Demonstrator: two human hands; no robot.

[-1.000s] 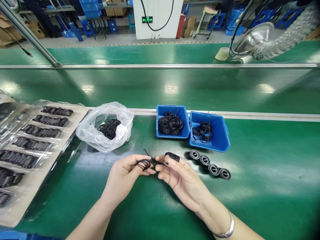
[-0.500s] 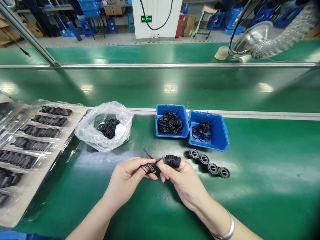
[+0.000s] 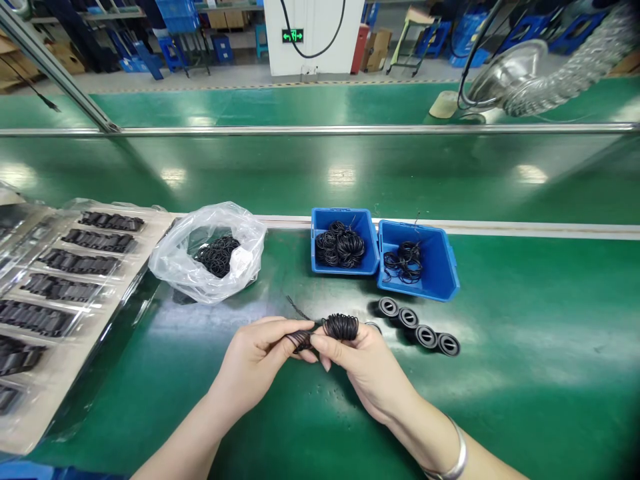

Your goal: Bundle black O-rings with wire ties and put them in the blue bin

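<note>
Green desk (image 3: 525, 393) under both hands: left grip (image 3: 255, 367) pinches a small bunch of black rubber O-rings (image 3: 300, 341), right grip (image 3: 365, 373) clamps a thicker bunch (image 3: 341, 327) just beside it. Round black grommets (image 3: 407, 318) lie just beyond right grip, in a diagonal row.

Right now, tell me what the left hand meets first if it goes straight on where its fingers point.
The left hand would meet the right hand first, at its fingers; depth is unclear.
</note>
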